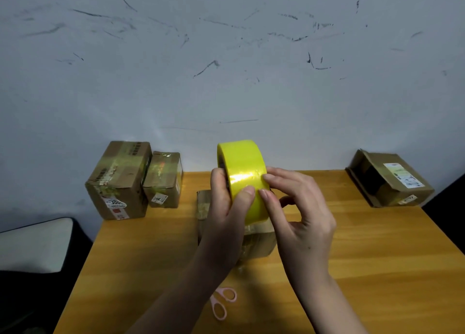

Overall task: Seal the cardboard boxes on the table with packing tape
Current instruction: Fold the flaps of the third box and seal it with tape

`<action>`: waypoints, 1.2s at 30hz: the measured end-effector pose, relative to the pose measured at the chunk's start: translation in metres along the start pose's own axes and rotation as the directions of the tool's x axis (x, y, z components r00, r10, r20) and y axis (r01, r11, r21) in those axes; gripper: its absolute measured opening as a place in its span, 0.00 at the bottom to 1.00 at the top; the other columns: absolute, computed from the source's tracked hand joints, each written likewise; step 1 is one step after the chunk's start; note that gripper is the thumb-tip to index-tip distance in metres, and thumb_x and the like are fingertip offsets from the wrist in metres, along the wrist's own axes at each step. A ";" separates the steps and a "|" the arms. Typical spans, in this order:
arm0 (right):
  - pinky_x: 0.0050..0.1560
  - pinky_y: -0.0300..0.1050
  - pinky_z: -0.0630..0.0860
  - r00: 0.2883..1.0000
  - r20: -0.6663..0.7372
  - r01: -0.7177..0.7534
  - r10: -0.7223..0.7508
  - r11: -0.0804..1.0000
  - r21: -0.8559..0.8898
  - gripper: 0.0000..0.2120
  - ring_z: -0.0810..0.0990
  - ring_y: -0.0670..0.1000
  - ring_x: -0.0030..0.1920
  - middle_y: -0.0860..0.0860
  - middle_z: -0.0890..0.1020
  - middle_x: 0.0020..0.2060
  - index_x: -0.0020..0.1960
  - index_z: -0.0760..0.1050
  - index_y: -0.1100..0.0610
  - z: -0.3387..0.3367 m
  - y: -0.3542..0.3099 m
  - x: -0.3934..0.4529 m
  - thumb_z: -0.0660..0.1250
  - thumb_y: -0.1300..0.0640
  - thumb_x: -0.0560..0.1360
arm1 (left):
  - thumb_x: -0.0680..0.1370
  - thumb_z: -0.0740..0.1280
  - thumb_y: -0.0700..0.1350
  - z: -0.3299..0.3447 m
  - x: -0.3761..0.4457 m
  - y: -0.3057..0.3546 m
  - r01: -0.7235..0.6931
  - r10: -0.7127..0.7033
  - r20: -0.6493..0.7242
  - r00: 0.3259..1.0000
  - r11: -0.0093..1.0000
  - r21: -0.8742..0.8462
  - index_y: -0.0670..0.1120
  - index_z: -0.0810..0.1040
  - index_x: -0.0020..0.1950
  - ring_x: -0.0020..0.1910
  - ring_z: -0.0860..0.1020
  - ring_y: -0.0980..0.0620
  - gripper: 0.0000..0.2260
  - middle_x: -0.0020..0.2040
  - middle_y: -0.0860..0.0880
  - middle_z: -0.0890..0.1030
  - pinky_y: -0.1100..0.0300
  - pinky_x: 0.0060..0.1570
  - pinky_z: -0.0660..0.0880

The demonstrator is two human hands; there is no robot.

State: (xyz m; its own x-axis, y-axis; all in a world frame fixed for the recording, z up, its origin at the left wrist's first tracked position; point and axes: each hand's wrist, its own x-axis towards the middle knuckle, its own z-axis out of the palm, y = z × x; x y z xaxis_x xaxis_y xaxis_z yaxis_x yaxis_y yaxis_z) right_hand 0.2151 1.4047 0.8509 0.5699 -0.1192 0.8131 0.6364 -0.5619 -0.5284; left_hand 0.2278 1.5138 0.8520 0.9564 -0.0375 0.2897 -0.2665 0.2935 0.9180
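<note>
Over the orange wooden tabletop point(352, 270), before a scuffed pale wall point(226, 57), grips the yellow tape roll point(245, 162) in the left hand point(224, 213), touches it with fingertips of the right hand point(302, 208), above a cardboard box point(259, 240).

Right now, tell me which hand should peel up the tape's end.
Right. The right hand has its fingertips resting on the outer face of the yellow tape roll, ready to pick at it. The left hand grips the roll, so it is busy steadying it.

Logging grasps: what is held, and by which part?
The left hand grips the yellow tape roll by its rim, thumb on the outer face; right hand touches that face.
</note>
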 end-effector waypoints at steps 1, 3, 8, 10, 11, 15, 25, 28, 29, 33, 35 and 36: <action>0.47 0.35 0.76 1.000 0.000 -0.015 0.015 1.000 0.010 0.06 0.79 0.43 0.55 0.51 0.81 0.51 0.51 0.81 0.61 0.000 0.000 0.001 0.70 0.61 0.75 | 0.68 0.63 0.52 0.000 0.001 0.000 -0.006 0.006 0.003 1.000 1.000 0.002 0.43 0.69 0.55 0.40 0.76 0.54 0.20 0.42 0.51 0.76 0.62 0.38 0.75; 0.46 0.34 0.75 0.998 0.011 -0.056 0.055 0.997 0.045 0.05 0.79 0.43 0.54 0.51 0.81 0.50 0.50 0.81 0.60 0.000 0.000 0.003 0.71 0.63 0.74 | 0.69 0.62 0.51 -0.001 0.002 0.001 -0.026 0.026 -0.001 1.000 0.999 0.025 0.42 0.68 0.54 0.39 0.74 0.55 0.18 0.40 0.52 0.75 0.63 0.38 0.74; 0.42 0.37 0.75 0.979 0.064 -0.201 0.193 0.968 0.152 0.02 0.79 0.46 0.53 0.47 0.80 0.50 0.44 0.79 0.55 0.002 -0.001 0.007 0.71 0.60 0.73 | 0.73 0.61 0.46 -0.004 0.007 0.000 -0.021 0.022 -0.013 1.000 0.993 0.113 0.40 0.67 0.54 0.36 0.72 0.58 0.14 0.38 0.54 0.72 0.64 0.36 0.72; 0.41 0.36 0.74 0.969 0.085 -0.243 0.232 0.957 0.159 0.02 0.79 0.46 0.53 0.46 0.80 0.50 0.43 0.79 0.55 0.005 0.001 0.007 0.71 0.60 0.73 | 0.73 0.60 0.45 -0.007 0.009 -0.002 -0.002 0.006 -0.023 1.000 0.991 0.137 0.41 0.67 0.54 0.36 0.72 0.58 0.12 0.38 0.54 0.72 0.63 0.36 0.72; 0.41 0.36 0.74 0.969 0.084 -0.243 0.233 0.957 0.157 0.02 0.79 0.46 0.53 0.46 0.80 0.50 0.43 0.79 0.55 0.006 0.003 0.006 0.71 0.59 0.73 | 0.73 0.60 0.46 -0.008 0.010 -0.003 0.007 -0.004 -0.023 1.000 0.990 0.144 0.42 0.67 0.53 0.36 0.72 0.57 0.12 0.38 0.53 0.73 0.62 0.36 0.72; 0.44 0.39 0.77 0.976 0.030 -0.219 0.217 0.964 0.149 0.11 0.81 0.46 0.51 0.47 0.81 0.52 0.56 0.77 0.52 0.014 0.007 -0.001 0.72 0.59 0.74 | 0.73 0.61 0.47 -0.008 0.009 -0.007 0.086 -0.084 -0.034 0.996 0.994 0.074 0.44 0.69 0.55 0.41 0.76 0.51 0.13 0.44 0.44 0.77 0.57 0.40 0.75; 0.42 0.51 0.79 1.000 0.006 -0.009 0.010 0.999 -0.037 0.09 0.81 0.45 0.54 0.48 0.83 0.50 0.52 0.82 0.59 0.019 0.017 0.000 0.67 0.54 0.78 | 0.68 0.63 0.55 -0.010 0.012 -0.012 0.058 -0.051 -0.080 0.995 0.995 0.084 0.47 0.69 0.51 0.39 0.75 0.56 0.17 0.40 0.55 0.76 0.62 0.38 0.74; 0.42 0.52 0.79 1.000 0.002 0.020 -0.020 0.998 -0.059 0.09 0.81 0.45 0.54 0.48 0.83 0.51 0.52 0.82 0.59 0.021 0.021 -0.001 0.67 0.56 0.77 | 0.68 0.63 0.55 -0.010 0.013 -0.013 0.055 -0.050 -0.065 0.997 0.995 0.084 0.47 0.69 0.52 0.40 0.75 0.56 0.17 0.40 0.55 0.76 0.62 0.39 0.74; 0.42 0.52 0.79 1.000 0.004 0.015 -0.014 0.998 -0.057 0.08 0.81 0.45 0.54 0.48 0.83 0.51 0.52 0.82 0.59 0.022 0.022 -0.001 0.68 0.56 0.77 | 0.68 0.63 0.55 -0.011 0.013 -0.015 0.062 -0.056 -0.074 0.996 0.995 0.084 0.47 0.69 0.52 0.40 0.75 0.55 0.18 0.42 0.53 0.76 0.61 0.40 0.74; 0.45 0.38 0.76 0.997 0.059 -0.049 0.049 0.999 0.004 0.07 0.80 0.42 0.53 0.47 0.83 0.49 0.49 0.82 0.58 0.025 0.022 0.004 0.69 0.56 0.75 | 0.68 0.63 0.57 -0.017 0.015 -0.020 0.073 -0.055 -0.125 0.991 0.987 0.146 0.51 0.70 0.52 0.46 0.75 0.45 0.16 0.48 0.44 0.75 0.49 0.46 0.73; 0.46 0.31 0.72 0.987 0.088 -0.143 0.135 0.986 0.088 0.05 0.80 0.41 0.52 0.47 0.83 0.48 0.48 0.81 0.58 0.028 0.020 0.005 0.72 0.57 0.74 | 0.68 0.63 0.56 -0.020 0.015 -0.022 0.058 -0.035 -0.145 0.989 0.985 0.160 0.51 0.69 0.50 0.44 0.74 0.48 0.14 0.46 0.47 0.75 0.52 0.45 0.73; 0.45 0.30 0.71 0.977 0.100 -0.201 0.189 0.970 0.133 0.04 0.80 0.42 0.52 0.47 0.83 0.47 0.47 0.81 0.56 0.029 0.019 0.006 0.72 0.58 0.73 | 0.68 0.63 0.56 -0.020 0.016 -0.021 0.052 -0.030 -0.151 0.988 0.987 0.150 0.51 0.68 0.49 0.42 0.73 0.52 0.14 0.44 0.50 0.74 0.56 0.42 0.73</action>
State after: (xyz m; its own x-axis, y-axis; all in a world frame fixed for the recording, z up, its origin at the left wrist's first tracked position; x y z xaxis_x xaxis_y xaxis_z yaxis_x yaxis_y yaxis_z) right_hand 0.2455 1.4170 0.8382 0.7287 -0.1408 0.6702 0.5723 -0.4124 -0.7088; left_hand 0.2509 1.5258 0.8316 0.9709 0.0984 0.2182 -0.2309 0.1446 0.9622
